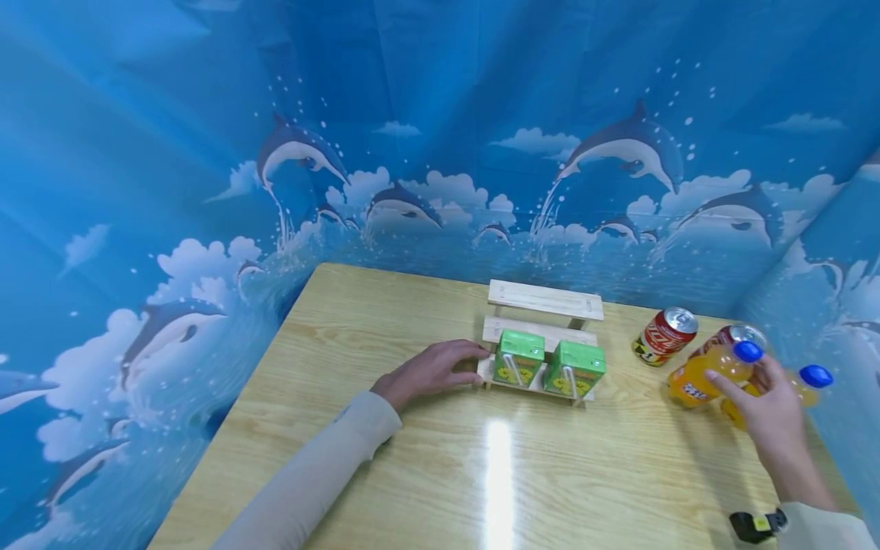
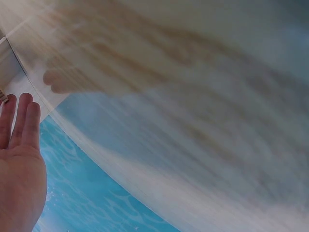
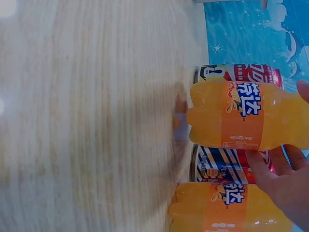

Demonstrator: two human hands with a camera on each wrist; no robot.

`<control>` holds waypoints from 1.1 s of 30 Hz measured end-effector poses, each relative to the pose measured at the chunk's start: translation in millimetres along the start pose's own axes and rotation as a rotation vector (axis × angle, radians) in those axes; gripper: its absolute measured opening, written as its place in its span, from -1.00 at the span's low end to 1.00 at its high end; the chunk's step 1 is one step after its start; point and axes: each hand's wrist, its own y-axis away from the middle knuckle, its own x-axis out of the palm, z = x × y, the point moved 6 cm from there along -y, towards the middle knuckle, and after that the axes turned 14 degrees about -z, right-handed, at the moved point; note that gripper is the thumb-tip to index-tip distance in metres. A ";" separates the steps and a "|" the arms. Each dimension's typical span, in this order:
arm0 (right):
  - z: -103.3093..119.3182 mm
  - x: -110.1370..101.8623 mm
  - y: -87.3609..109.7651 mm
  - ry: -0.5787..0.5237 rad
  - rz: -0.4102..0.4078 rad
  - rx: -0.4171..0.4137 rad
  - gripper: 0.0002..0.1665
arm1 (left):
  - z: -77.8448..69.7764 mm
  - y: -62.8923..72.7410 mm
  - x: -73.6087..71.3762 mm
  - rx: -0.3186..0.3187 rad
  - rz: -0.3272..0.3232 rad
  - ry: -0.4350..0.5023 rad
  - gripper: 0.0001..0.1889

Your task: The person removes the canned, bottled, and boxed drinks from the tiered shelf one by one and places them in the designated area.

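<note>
Head view, left to right: the worktop (image 1: 344, 328) stretches from its left edge to the left hand (image 1: 429, 372), whose extended fingers touch one wooden stepped rack (image 1: 546, 299). Two green juice boxes (image 1: 519, 355) stand on its lowest step, with room in front. Beyond are two red cans (image 1: 663, 336), then two orange bottles (image 1: 708, 373); well apart from the other, the right hand (image 1: 773, 412) grips the left bottle, near the right edge.

Well lit in head view; glaring white on tabletop (image 1: 584, 473); shadowed beside right hand (image 1: 773, 409); mostly hazed in left wrist view.
</note>
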 end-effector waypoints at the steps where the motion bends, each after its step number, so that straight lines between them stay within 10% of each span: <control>1: -0.5 0.3 -0.1 0.002 0.001 -0.002 0.06 | -0.2 0.0 0.0 0.003 0.001 -0.001 -0.38; 33: -3.5 8.7 -0.2 0.025 0.026 -0.037 0.07 | -4.0 1.9 -3.0 0.002 -0.004 0.008 -0.38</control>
